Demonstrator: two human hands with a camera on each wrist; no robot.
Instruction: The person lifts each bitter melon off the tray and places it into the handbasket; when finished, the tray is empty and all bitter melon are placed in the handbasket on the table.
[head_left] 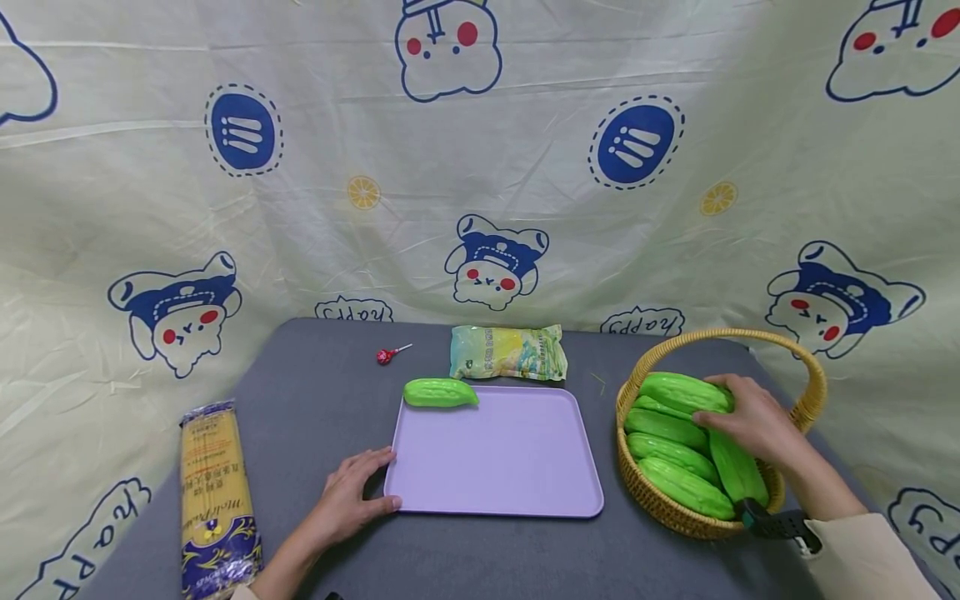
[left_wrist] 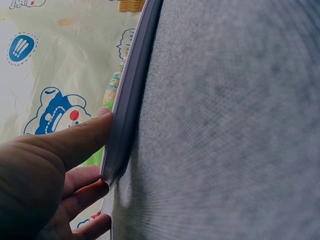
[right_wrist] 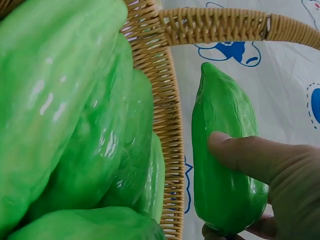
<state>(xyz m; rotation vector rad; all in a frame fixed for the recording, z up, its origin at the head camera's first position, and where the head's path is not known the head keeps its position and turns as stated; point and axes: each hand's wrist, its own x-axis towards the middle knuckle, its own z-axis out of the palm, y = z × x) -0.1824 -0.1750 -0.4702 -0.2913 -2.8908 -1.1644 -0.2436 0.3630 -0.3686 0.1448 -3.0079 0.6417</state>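
In the head view my right hand is over the wicker basket and grips a green bitter melon. The right wrist view shows this melon with my thumb across its side, apart from several others piled in the basket. My left hand rests at the left edge of a lilac tray; its thumb and fingertips touch the rim, as the left wrist view of the tray edge also shows. One bitter melon lies along the tray's far left corner.
A pale green and yellow packet lies behind the tray. A red lollipop is at the back left. A long yellow and blue noodle pack lies at the left on the grey table. A printed curtain hangs behind.
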